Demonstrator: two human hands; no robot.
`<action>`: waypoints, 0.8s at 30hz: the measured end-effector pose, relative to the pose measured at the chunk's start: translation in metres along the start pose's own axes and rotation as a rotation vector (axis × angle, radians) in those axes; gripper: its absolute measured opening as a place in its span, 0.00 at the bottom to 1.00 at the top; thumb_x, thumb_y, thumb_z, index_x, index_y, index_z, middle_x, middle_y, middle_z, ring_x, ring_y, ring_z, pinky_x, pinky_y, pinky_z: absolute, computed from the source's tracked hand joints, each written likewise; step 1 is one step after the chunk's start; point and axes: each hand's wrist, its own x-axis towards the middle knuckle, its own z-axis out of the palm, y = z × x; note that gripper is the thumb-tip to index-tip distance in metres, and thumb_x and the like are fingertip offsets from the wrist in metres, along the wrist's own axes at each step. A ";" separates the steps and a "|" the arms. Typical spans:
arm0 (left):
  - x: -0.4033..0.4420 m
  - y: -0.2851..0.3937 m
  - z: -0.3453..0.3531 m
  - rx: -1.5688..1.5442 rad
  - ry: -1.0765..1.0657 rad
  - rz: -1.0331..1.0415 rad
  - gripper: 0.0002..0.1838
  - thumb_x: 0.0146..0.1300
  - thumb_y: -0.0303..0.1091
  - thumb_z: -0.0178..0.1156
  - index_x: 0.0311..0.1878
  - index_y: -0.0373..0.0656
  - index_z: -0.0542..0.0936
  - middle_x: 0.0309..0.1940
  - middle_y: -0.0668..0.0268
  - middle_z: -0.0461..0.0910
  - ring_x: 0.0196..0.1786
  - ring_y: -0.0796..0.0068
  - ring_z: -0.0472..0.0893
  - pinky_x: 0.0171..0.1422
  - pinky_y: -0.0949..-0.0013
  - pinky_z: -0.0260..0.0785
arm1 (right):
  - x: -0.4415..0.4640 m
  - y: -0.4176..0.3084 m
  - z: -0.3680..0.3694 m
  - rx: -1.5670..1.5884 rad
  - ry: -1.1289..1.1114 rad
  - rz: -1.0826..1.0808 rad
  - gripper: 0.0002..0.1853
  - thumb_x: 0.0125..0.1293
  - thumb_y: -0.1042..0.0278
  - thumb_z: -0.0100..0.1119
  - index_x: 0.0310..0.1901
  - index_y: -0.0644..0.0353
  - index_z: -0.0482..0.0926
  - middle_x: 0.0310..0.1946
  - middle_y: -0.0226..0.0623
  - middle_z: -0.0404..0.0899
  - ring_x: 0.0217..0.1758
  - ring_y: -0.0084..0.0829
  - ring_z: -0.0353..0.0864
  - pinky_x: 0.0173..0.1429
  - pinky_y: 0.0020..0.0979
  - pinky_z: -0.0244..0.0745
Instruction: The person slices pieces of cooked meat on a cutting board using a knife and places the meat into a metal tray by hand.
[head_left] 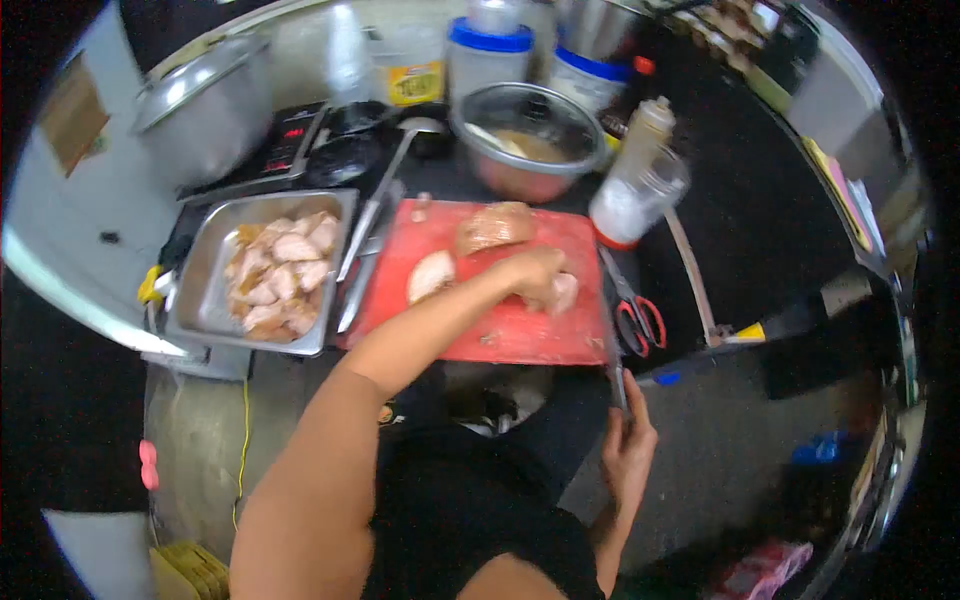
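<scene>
Meat piece (565,292) lies toward the right of the red board (540,345), seemingly pinched by the left hand (535,275), and could slip if slick, exposing fingers to the apparent knife (617,385) the right hand (630,445) grasps.

Kitchen wares ring the desk (745,225).
At ten o'clock, a lidded metal pot (205,115) stands near a hot plate (288,148) with red lit digits; at twelve, a blue-rimmed tub (488,65); between one and two, a squeeze bottle (642,140); toward eight, a yellow cord (246,430).
</scene>
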 end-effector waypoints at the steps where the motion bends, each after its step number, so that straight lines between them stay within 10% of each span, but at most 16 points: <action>1: 0.000 -0.007 0.005 -0.047 0.014 -0.021 0.20 0.38 0.33 0.73 0.40 0.43 0.83 0.30 0.58 0.86 0.30 0.64 0.85 0.39 0.60 0.78 | 0.001 0.003 0.000 -0.047 0.028 -0.124 0.25 0.67 0.82 0.49 0.66 0.60 0.71 0.58 0.55 0.77 0.65 0.48 0.76 0.63 0.35 0.71; 9: -0.061 -0.037 -0.027 0.040 0.687 0.270 0.15 0.48 0.35 0.71 0.38 0.42 0.80 0.31 0.56 0.84 0.38 0.58 0.85 0.41 0.61 0.75 | 0.008 0.014 0.001 -0.002 -0.050 -0.037 0.23 0.72 0.74 0.47 0.67 0.65 0.69 0.54 0.36 0.79 0.41 0.22 0.71 0.45 0.21 0.67; 11: -0.134 -0.008 -0.062 0.104 0.792 -0.035 0.15 0.49 0.37 0.71 0.37 0.41 0.80 0.32 0.54 0.84 0.38 0.57 0.85 0.43 0.59 0.75 | 0.011 0.018 0.006 -0.022 -0.039 -0.101 0.23 0.72 0.74 0.47 0.67 0.66 0.68 0.54 0.36 0.78 0.41 0.22 0.70 0.45 0.21 0.67; 17: -0.241 -0.032 -0.124 0.292 1.057 -0.569 0.14 0.55 0.39 0.62 0.35 0.35 0.82 0.35 0.42 0.82 0.43 0.42 0.82 0.53 0.51 0.74 | 0.016 -0.013 0.014 0.065 -0.131 -0.124 0.23 0.72 0.74 0.47 0.67 0.67 0.68 0.61 0.45 0.76 0.59 0.32 0.75 0.63 0.30 0.66; 24: -0.279 -0.043 -0.148 0.537 1.213 -0.505 0.17 0.50 0.28 0.68 0.46 0.40 0.82 0.41 0.48 0.80 0.51 0.49 0.79 0.58 0.54 0.70 | 0.019 -0.017 0.027 0.079 -0.129 -0.199 0.22 0.72 0.77 0.45 0.67 0.68 0.69 0.63 0.49 0.75 0.67 0.36 0.72 0.69 0.33 0.63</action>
